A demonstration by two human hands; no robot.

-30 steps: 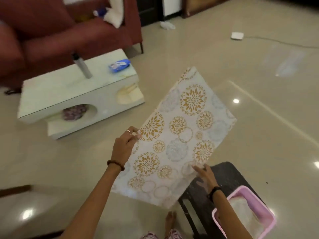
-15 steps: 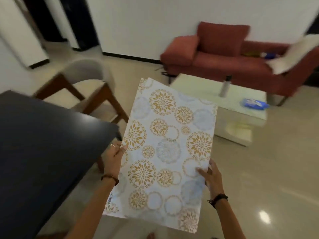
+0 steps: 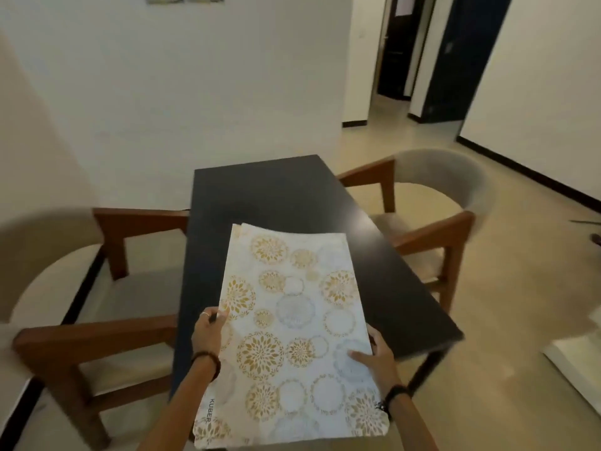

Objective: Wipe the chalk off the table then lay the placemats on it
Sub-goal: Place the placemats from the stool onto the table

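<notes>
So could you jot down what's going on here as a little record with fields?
held: placemats, a stack, gold and grey circle print
left hand: grips the left edge
right hand: grips the right edge, thumb on top
position: above the near end of the table
table: dark top, no chalk visible
seating: chair on each side

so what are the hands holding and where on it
Both hold the placemats: left hand grips the left long edge, right hand the right long edge, above the dark table.

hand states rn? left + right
Left hand: pinches the left edge of the placemats, held over the dark table.
Right hand: grips the placemats' right edge, thumb on top.
</notes>
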